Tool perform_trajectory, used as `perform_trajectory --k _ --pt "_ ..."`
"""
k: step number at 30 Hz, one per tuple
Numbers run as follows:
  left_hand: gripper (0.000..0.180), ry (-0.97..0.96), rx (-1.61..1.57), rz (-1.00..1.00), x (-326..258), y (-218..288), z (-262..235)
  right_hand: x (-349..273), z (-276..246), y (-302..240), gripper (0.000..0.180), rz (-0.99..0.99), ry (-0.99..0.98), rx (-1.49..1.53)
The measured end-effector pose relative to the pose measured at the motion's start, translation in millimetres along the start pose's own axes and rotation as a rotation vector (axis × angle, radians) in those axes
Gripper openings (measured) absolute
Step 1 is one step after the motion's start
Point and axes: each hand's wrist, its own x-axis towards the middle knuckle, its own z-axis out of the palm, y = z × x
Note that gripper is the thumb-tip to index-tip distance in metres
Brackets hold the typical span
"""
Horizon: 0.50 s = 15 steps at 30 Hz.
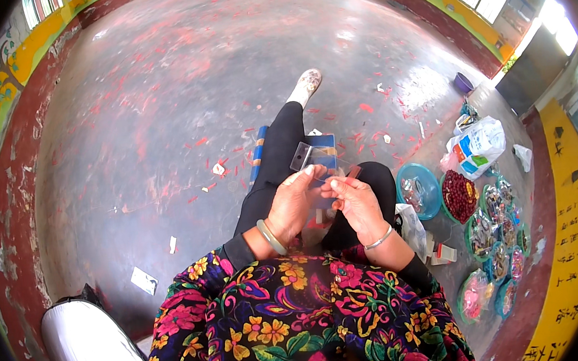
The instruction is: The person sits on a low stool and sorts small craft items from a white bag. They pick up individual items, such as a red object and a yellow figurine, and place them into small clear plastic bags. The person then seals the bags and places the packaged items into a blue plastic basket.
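**Inspector:** Clear plastic sleeve (313, 159), small and flat, held above the lap of a seated person in black trousers. It stands just past the fingertips of both hands, on the side away from the body, with a blue card or pad (323, 151) directly behind it.

**Clerk:** Orientation of the sleeve?

**Inspector:** Its long axis appears to run roughly left to right, slightly tilted; the glare on the plastic makes the far edge hard to trace, so I hold that loosely. The lower edge meets the fingers.

**Clerk:** Hands?

**Inspector:** Left hand (294, 203), green bangle at the wrist, curled with thumb and forefinger pinching the sleeve's lower left edge. Right hand (359, 204), silver bangle, also curled, fingertips drawn together at the sleeve's lower right corner; whether it grips the sleeve or some small item against it, I cannot tell. The two hands are almost touching at the fingertips. The left hand reaches slightly further up the sleeve and is the nearer of the two to its middle.

**Clerk:** Surroundings?

**Inspector:** Bare painted floor (157, 110) littered with red scraps. To the person's right, a teal bowl (431, 182), a tray of dark red beads (459, 195), and several round dishes of mixed small pieces (497, 244). A white sack (93, 352) lies at the lower left.
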Motion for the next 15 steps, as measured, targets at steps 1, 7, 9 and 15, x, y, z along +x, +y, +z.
perform_trajectory --k 1,7,9,15 --pt "0.024 -0.009 0.039 0.002 3.4 0.3 1.7 6.6 -1.2 -2.8 0.02 -0.034 0.023 0.037" --pt "0.018 0.07 0.197 -0.096 24.5 -3.3 -11.7 44.5 -13.0 -29.4 0.009 -0.222 0.25 0.123" --pt "0.016 0.106 0.326 0.022 39.3 2.2 -32.4 57.8 -18.9 -43.3 0.008 -0.261 0.24 0.165" --pt "0.029 0.7 1.447 0.336 108.4 52.7 -193.8 87.7 -47.3 -42.8 0.008 -0.254 0.268 0.134"
